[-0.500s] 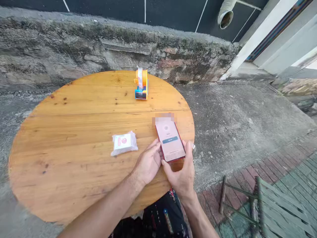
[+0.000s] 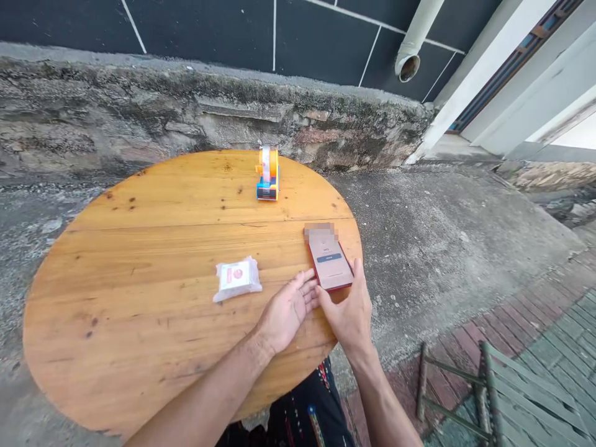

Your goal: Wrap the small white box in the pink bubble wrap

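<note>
One red-edged smartphone [image 2: 331, 264], screen dull pink with a dark bar across the middle and far end blurred, sits at the right side of the wooden table [image 2: 153, 261]. Right hand [image 2: 350, 313] grips its near end, thumb opposing fingers; left hand [image 2: 285, 315] lies open, palm up, fingertips beside it, contact unclear.

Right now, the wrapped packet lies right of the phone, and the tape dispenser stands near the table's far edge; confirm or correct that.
Wrong side: in the head view, the wrapped packet lies left of the phone. The rest holds.
</note>
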Demonstrator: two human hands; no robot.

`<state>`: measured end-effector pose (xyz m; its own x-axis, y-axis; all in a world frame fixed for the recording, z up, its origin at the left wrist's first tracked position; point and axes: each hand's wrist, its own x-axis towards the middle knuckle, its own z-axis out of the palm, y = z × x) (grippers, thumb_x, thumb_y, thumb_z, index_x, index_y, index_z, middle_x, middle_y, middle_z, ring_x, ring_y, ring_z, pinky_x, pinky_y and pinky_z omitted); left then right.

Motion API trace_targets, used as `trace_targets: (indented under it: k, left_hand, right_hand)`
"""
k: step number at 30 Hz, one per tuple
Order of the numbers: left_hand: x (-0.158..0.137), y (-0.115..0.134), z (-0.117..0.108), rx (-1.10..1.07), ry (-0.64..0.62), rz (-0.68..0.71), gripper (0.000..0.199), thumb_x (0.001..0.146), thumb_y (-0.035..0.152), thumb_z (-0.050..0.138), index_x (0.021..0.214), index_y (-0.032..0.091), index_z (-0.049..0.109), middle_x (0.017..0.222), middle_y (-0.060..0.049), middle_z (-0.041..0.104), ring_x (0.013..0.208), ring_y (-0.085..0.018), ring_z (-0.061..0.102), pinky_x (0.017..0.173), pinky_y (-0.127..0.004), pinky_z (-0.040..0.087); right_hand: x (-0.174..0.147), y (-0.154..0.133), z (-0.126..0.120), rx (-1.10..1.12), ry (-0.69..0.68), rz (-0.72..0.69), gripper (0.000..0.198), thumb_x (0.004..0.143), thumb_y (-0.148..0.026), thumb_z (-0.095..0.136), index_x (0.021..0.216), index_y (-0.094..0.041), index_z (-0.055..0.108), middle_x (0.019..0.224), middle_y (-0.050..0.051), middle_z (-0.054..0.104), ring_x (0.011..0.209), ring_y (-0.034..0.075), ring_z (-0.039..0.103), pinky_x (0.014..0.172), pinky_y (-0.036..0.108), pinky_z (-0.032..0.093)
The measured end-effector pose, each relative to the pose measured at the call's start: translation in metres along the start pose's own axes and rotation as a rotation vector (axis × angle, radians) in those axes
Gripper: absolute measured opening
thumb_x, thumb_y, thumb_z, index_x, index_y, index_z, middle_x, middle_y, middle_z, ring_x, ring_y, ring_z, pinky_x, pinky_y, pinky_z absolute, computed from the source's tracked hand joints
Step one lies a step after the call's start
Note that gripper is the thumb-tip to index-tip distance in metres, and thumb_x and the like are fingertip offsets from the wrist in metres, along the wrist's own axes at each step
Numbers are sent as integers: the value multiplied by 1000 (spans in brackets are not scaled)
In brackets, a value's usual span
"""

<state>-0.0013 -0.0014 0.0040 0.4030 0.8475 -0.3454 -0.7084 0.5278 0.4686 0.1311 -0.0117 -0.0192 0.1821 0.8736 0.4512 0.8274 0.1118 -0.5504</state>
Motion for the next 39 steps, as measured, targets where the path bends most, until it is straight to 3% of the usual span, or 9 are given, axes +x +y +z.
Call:
trace_targets:
  k: [8,15,20,24,27,29,32,35,39]
  left_hand:
    - [-5,-1,2,27,76,67,35,85,28,56,110,5,62,112,-18,68,105,-26,64,99,-40,45]
    - [-6,-3,-1,93,116,115,29,78,27,60,99,6,63,93,-15,70,84,-22,67,80,-34,50]
    - [-16,-1,7,278,121,145,20,76,24,60,88,9,63,81,-9,68,72,-16,63,70,-29,47]
    - [-55,10,14,525,45,164,18,81,27,58,88,12,65,82,-6,67,76,-15,62,75,-29,47]
    - [-91,28,-2,872,118,373,17,86,29,55,90,17,67,85,-4,67,83,-17,61,77,-29,46]
    - [-106,44,-24,1059,302,632,15,87,28,55,92,20,67,89,-3,67,86,-17,61,80,-29,46]
    - [-112,67,-57,1188,590,848,16,87,27,54,99,22,64,98,-4,65,94,-20,60,88,-33,45]
    - [-102,84,-74,1306,659,853,33,82,26,59,115,23,59,121,-6,59,108,-24,56,96,-39,43]
    - [-85,92,-79,1286,521,734,70,71,24,69,137,25,44,144,-8,43,129,-29,43,109,-45,32]
  right_hand:
    - [48,2,10,-300,-74,-30,89,76,-48,63,142,0,27,126,29,54,109,39,54,90,52,40]
    - [74,5,35,-403,-104,-76,88,78,-53,59,140,2,31,119,30,58,109,42,52,88,52,37]
    - [69,-1,25,-289,-9,-187,67,85,-54,52,134,-11,44,130,22,54,112,39,52,88,52,39]
    - [55,-15,8,-11,-81,-313,35,90,-39,51,118,-19,58,116,12,63,107,28,57,91,45,43]
    - [48,-28,8,209,-211,-377,23,91,-30,51,108,-20,63,102,8,67,98,23,62,88,39,48]
    - [44,-39,12,316,-284,-400,18,91,-26,52,103,-20,64,98,7,68,95,21,63,85,37,50]
    - [41,-58,21,380,-404,-396,18,89,-24,54,104,-20,63,102,7,69,96,20,64,86,37,51]
    - [36,-71,31,356,-523,-392,34,85,-26,60,119,-20,57,118,10,65,108,23,61,94,43,49]
    - [30,-76,43,370,-602,-426,62,81,-26,64,137,-19,40,133,13,56,121,26,53,102,50,43]
